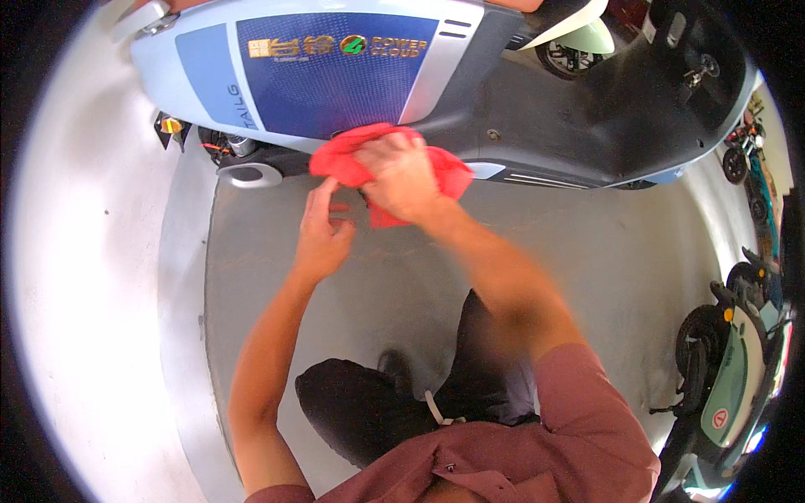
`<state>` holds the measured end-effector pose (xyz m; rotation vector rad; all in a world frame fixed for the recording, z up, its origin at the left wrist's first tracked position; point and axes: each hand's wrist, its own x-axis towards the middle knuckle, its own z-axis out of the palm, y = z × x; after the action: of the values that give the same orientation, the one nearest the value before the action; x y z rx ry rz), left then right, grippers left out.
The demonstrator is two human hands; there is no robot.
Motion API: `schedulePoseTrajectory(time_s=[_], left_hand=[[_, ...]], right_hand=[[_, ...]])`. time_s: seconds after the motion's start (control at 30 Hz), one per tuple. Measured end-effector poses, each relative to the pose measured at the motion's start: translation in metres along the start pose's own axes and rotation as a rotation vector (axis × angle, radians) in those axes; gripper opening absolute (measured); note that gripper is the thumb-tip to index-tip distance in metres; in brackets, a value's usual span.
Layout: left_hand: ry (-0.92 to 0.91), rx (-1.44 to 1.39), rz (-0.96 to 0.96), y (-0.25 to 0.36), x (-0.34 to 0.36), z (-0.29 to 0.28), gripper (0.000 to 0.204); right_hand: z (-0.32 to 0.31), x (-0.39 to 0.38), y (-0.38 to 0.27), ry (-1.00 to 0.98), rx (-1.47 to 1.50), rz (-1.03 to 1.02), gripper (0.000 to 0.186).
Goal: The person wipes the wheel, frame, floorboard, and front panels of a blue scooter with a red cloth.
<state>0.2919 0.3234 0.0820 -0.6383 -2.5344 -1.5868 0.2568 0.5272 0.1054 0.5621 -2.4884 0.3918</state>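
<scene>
A red cloth (450,172) is bunched under my right hand (399,178), whose bent fingers grip it against the lower side of a light-blue scooter (180,88). One corner of the cloth hangs below my wrist. Close to the cloth's left edge is my left hand (323,235), fingers apart and pointing up; its fingertips reach the cloth's edge, and I cannot tell if they touch it. Above both hands lies the scooter's dark blue side panel (327,92). The scooter's black footboard (537,126) extends to the right.
Left of my hands are the scooter's silver-capped rear part (250,175) and a white wall (92,251). A green and black scooter (738,369) stands at the right. Another pale-green scooter's front wheel (566,59) shows beyond the footboard. Grey floor (579,243) lies beneath me.
</scene>
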Motion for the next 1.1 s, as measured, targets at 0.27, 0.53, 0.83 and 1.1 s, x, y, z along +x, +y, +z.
schedulePoseTrajectory(time_s=[0.27, 0.53, 0.83, 1.1], left_hand=[[0.162, 0.326, 0.266, 0.020, 0.026, -0.001, 0.077], [-0.056, 0.170, 0.322, 0.040, 0.053, 0.054, 0.072], [-0.432, 0.218, 0.167, 0.006, 0.034, 0.065, 0.056], [-0.581, 0.107, -0.248, -0.054, -0.019, 0.027, 0.049]], right_hand=[[0.007, 0.017, 0.000, -0.014, 0.099, 0.069, 0.037], [-0.031, -0.032, 0.080, -0.018, -0.105, 0.252, 0.049], [-0.086, -0.234, 0.273, 0.158, -0.450, 0.777, 0.057], [-0.032, -0.249, 0.264, 0.914, 1.197, 1.538, 0.038]])
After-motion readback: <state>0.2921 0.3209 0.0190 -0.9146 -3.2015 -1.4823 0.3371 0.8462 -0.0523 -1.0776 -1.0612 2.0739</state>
